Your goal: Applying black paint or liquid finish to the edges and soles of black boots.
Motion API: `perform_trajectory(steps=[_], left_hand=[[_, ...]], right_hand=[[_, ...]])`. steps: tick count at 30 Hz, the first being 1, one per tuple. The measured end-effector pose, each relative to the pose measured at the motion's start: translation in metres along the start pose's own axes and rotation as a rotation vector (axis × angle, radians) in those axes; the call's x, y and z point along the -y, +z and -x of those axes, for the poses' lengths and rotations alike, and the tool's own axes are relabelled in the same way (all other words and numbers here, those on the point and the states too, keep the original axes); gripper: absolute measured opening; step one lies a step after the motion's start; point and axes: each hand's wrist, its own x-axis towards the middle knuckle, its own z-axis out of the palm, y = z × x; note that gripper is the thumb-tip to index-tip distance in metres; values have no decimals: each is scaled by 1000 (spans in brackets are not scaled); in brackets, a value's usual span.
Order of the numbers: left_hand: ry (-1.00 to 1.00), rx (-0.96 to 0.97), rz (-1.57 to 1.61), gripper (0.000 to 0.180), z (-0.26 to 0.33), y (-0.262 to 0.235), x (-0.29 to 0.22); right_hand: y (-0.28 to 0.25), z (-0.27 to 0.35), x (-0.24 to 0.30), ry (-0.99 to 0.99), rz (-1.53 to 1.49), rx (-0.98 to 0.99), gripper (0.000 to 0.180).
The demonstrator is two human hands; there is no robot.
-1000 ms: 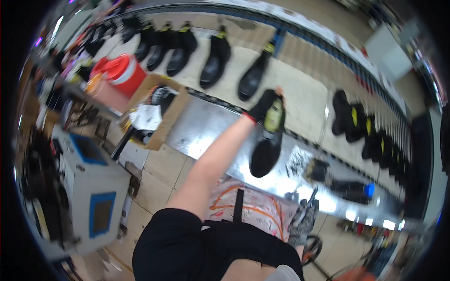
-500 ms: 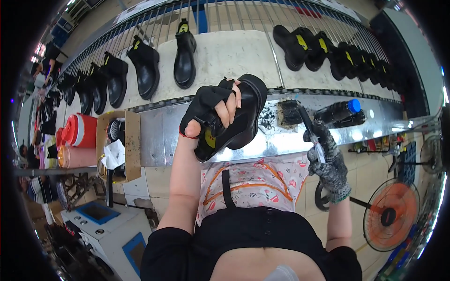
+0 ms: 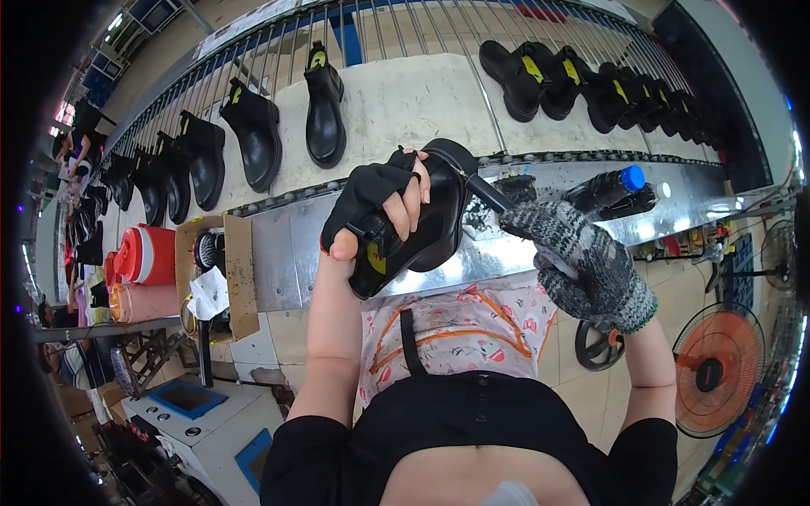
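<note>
A black ankle boot (image 3: 443, 223) is tilted above the metal ledge, its yellow-marked inside facing toward me. My left hand (image 3: 380, 202), in a black fingerless glove, is closed around its upper. My right hand (image 3: 582, 261) wears a grey knitted glove and grips a slim tool (image 3: 489, 194) with a dark head and a pale handle. The tool's tip meets the edge of the boot's sole, as far as I can see. Just behind the tool lies a black-stained pad (image 3: 516, 187), partly hidden by it.
Black boots (image 3: 325, 118) stand in rows on the pale belt (image 3: 405, 101) beyond the metal ledge (image 3: 283, 261). Dark bottles (image 3: 603, 190), one blue-capped, lie at right. A cardboard box (image 3: 243, 278) and red jug (image 3: 150, 255) sit at left; a fan (image 3: 717, 371) stands lower right.
My right hand has moved up and left, bringing the tool from over the ledge to the boot's sole edge. My left hand keeps its hold on the boot. The belt boots appear shifted slightly left.
</note>
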Motion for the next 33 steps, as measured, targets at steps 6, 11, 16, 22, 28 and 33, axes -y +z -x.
perform_trajectory(steps=[6, 11, 16, 22, 28, 33], left_hand=[[13, 15, -15, 83, 1, 0, -1], [-12, -14, -29, 82, 0, 1, -2], [-5, -5, -21, 81, 0, 0, -2], [-25, -22, -26, 82, 0, 2, -3], [-15, -15, -22, 83, -1, 2, -2], [-15, -15, -21, 83, -1, 1, -2]], right_hand=[[-1, -5, 0, -6, 46, -3, 60], [-4, -8, -3, -19, 37, 10, 55], [-7, -12, -4, 49, -193, 3, 53], [-4, -10, -14, 4, -237, -42, 62], [-4, -9, -14, -34, -80, -81, 42], [-3, -11, -14, -29, -160, -111, 37]])
